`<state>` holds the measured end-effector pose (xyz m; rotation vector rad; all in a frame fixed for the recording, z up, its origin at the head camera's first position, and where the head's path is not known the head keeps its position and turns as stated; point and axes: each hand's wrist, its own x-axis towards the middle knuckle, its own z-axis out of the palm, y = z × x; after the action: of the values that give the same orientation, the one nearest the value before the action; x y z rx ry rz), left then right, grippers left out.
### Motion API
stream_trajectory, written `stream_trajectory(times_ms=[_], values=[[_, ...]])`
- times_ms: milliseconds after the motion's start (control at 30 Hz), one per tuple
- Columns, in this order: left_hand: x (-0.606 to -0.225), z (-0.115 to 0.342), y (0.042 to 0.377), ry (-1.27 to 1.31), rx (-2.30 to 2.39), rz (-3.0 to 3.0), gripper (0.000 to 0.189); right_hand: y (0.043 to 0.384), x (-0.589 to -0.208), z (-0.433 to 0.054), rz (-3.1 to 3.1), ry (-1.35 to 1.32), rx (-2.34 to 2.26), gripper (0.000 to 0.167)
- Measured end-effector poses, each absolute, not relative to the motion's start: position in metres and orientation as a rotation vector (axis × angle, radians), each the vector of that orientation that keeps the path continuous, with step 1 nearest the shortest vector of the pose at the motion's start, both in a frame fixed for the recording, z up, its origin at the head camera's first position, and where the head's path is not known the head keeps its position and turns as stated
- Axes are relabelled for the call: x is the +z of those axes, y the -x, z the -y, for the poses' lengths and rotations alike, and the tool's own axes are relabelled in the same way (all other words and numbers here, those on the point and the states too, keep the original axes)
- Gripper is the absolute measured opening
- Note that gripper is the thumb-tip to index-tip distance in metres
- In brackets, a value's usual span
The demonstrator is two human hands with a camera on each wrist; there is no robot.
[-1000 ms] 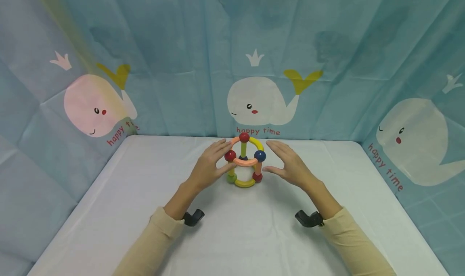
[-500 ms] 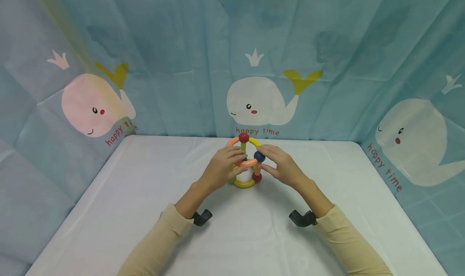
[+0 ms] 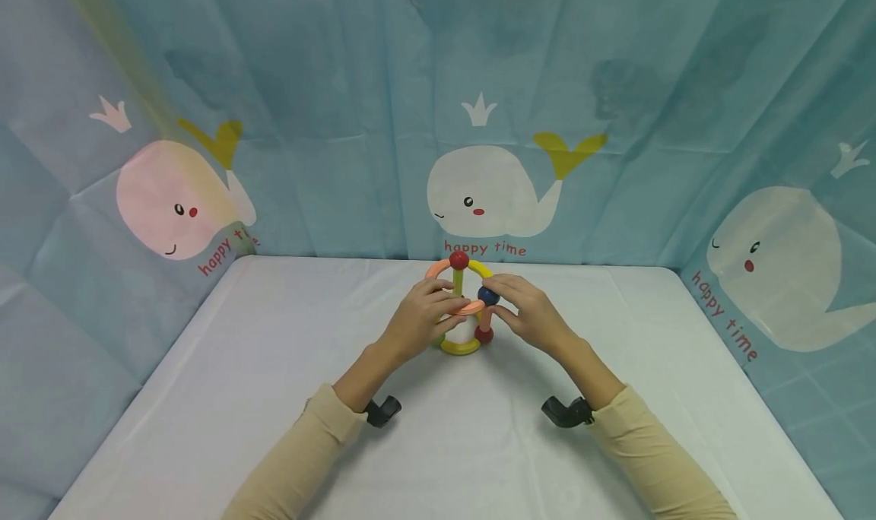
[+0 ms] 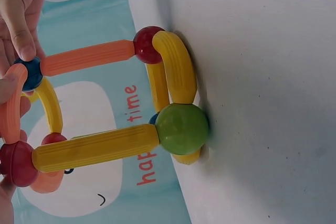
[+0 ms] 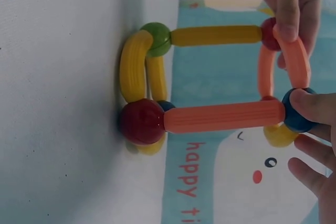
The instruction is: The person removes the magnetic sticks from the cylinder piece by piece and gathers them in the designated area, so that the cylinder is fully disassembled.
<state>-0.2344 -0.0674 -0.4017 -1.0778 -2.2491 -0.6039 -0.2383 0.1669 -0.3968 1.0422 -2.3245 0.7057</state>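
Blue ball [image 3: 488, 296] pinched in right hand [image 3: 530, 312], orange arc [image 5: 298, 69] in left hand [image 3: 419, 316] (both curled), the toy [image 3: 458, 280] stands on the bench [image 3: 465, 436].

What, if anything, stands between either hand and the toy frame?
Nothing visible. The right hand holds the toy frame at the blue ball, and the left hand holds it near an upper red ball; no other object shows between hands and toy.
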Motion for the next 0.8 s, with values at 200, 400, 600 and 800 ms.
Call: stream_trajectory(times_ms=[200,400,600,800], values=[[-0.4032,0.0663,0.2356,1.081,-0.623,2.243,0.027,0.2384,-0.3977,-0.1668,2.314,-1.047,0.709,0.048],[-0.4031,0.0662,0.2366,1.091,-0.587,2.254,0.026,0.2406,-0.3996,-0.1670,2.295,-1.050,0.711,0.047],[-0.4046,0.0657,0.2375,1.098,-0.543,2.252,0.025,0.2410,-0.3991,-0.1673,2.314,-1.035,0.710,0.048],[-0.4059,0.0658,0.2376,1.091,-0.529,2.268,0.026,0.2404,-0.3993,-0.1671,2.316,-1.030,0.712,0.048]])
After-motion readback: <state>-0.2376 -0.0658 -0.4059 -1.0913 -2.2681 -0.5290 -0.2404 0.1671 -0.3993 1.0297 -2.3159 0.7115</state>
